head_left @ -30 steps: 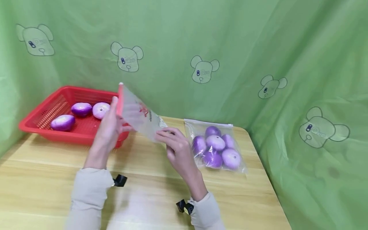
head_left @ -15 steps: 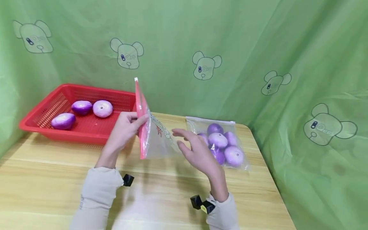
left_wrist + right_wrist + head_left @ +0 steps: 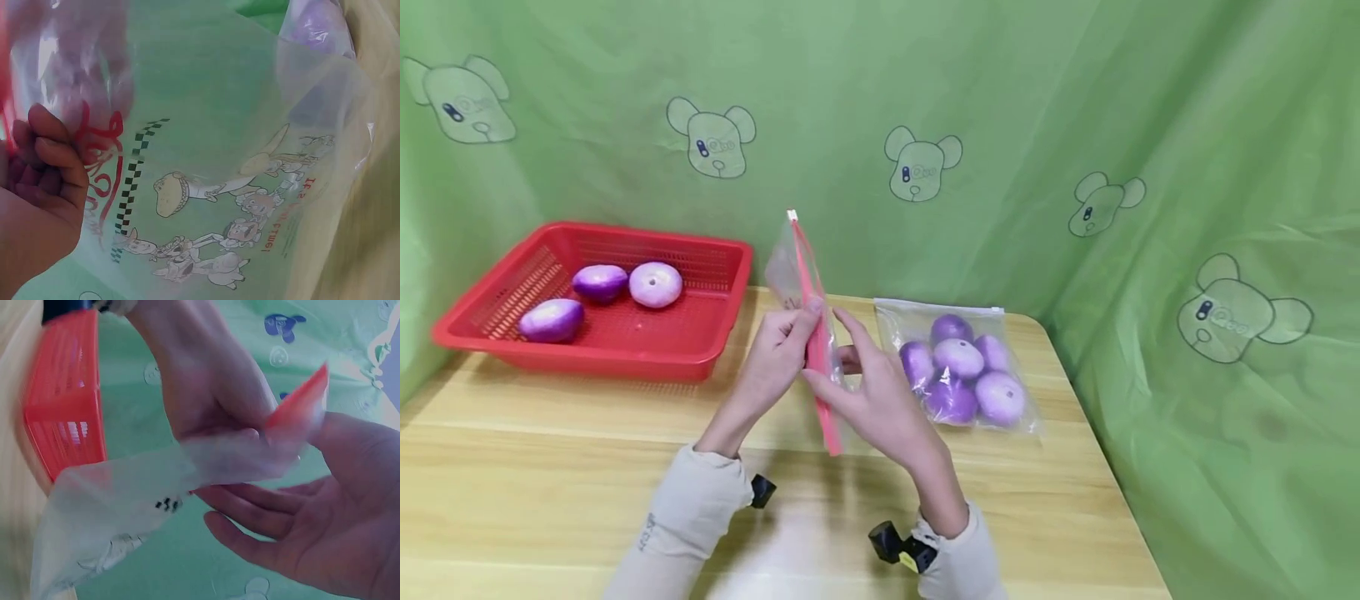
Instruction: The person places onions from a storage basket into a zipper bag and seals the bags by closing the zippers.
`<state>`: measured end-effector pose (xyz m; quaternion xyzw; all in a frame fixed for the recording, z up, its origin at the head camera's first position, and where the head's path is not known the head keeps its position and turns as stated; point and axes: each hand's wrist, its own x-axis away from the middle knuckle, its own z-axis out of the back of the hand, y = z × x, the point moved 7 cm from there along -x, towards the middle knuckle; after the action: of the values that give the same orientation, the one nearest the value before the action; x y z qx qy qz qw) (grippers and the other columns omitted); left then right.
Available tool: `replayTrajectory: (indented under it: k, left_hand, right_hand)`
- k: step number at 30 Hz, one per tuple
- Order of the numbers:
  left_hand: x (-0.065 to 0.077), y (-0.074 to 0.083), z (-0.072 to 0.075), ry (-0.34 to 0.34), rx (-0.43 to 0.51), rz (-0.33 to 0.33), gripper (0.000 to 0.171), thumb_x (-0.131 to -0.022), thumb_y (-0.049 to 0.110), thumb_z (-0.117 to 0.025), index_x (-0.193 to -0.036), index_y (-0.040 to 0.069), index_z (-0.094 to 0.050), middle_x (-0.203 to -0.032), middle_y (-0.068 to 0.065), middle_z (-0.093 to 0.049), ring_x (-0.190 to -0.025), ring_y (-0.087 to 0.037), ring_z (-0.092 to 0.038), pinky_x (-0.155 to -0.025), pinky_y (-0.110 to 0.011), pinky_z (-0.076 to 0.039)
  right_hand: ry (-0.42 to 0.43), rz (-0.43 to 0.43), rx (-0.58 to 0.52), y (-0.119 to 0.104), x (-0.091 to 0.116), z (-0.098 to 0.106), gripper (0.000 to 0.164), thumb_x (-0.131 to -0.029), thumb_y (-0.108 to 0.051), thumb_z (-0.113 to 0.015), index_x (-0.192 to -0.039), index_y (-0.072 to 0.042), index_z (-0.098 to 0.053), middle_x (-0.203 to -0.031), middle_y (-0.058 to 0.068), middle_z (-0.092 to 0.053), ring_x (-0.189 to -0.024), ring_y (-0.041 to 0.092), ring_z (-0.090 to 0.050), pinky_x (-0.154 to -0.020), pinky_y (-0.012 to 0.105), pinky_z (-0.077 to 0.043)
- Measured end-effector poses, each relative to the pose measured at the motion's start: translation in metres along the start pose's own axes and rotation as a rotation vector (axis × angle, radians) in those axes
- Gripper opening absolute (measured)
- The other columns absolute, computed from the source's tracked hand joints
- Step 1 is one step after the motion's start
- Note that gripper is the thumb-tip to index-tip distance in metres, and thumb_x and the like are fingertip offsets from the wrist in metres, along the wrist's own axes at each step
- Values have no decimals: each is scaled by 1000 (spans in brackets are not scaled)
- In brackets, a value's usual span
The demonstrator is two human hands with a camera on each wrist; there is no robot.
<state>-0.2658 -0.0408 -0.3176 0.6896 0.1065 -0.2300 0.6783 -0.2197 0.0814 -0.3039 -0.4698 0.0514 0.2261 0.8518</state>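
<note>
A frosted zip bag [image 3: 784,271] with a red zip strip [image 3: 830,425] and a white slider at its top end stands on edge between both hands. My left hand [image 3: 778,346] pinches the strip near its middle. My right hand [image 3: 887,408] is on the bag's right side, fingers spread and fairly straight, thumb tip right at the strip. In the left wrist view, cartoon figures and red lettering show on the bag [image 3: 206,81], which looks flat. From the right wrist, my right hand [image 3: 356,512] lies beside the blurred bag [image 3: 106,494].
To the left, a red plastic basket [image 3: 700,364] holds 3 purple-and-white onion-like vegetables [image 3: 656,284]. At the back right, a clear zip bag [image 3: 895,317] full of several similar ones lies on the wooden table [image 3: 550,467]. A green curtain [image 3: 820,83] hangs behind.
The bag has moved right and turned, its strip now between the hands. My left hand shifted its hold along the strip. My right hand left the bag's lower part and came to the strip.
</note>
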Motion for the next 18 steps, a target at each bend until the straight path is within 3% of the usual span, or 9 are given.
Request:
replayTrajectory:
  k: [3, 6, 9, 11, 14, 16, 18]
  left_hand:
    - [0, -2, -1, -41, 16, -3, 56, -108, 27, -41, -60, 2, -55, -48, -7, -49, -42, -17, -48, -44, -26, -37]
    - [-2, -1, -1, -85, 10, -15, 58, -109, 27, -39, -61, 1, -59, -49, -10, -54, -43, -25, -55, -46, -29, -42]
    - [-1, -2, -2, -108, -33, 2, 58, -108, 26, -42, -59, 2, -59, -48, -10, -54, -44, -27, -54, -46, -30, -42]
    - [-1, -3, -2, -117, -92, 37, 56, -107, 26, -44, -60, 3, -61, -49, -9, -55, -46, -26, -53, -47, -29, -40]
    - [-1, -7, 3, -105, -220, 112, 49, -105, 24, -48, -64, 3, -66, -53, -7, -59, -51, -21, -54, -49, -27, -41]
    - [-1, -9, 10, -71, -317, 158, 40, -102, 21, -51, -70, 4, -70, -58, -5, -63, -55, -17, -56, -50, -26, -44]
    - [-1, -10, 18, -19, -409, 181, 33, -98, 16, -51, -74, 5, -72, -61, -2, -66, -57, -15, -59, -50, -28, -47]
  right_hand:
    - [-23, 40, -22, 0, 1, 5, 68, -100, -23, -60, -158, -15, -25, -120, 7, -71, -97, 19, -71, -80, 33, -58]
    - [-8, 58, -36, 1, 0, 10, 62, -103, -14, -50, -158, -23, -24, -127, 7, -66, -97, 18, -70, -79, 34, -57]
    - [60, 81, 7, 2, -1, 16, 52, -101, -5, -44, -150, -23, -38, -122, 6, -66, -97, 14, -69, -78, 30, -57]
    - [116, 106, 64, 3, -1, 21, 42, -96, 4, -43, -131, -15, -53, -111, 6, -66, -91, 14, -67, -74, 28, -57]
    - [184, 109, 154, 6, -2, 28, 28, -88, 12, -44, -102, -6, -61, -94, 8, -63, -80, 17, -65, -69, 26, -56]
    - [215, 55, 212, 12, -2, 35, 26, -88, 11, -45, -98, -4, -63, -91, 8, -62, -77, 17, -63, -69, 28, -55]
    - [250, -36, 260, 20, 0, 46, 26, -90, 6, -48, -107, -2, -66, -94, 10, -63, -78, 19, -62, -69, 29, -54]
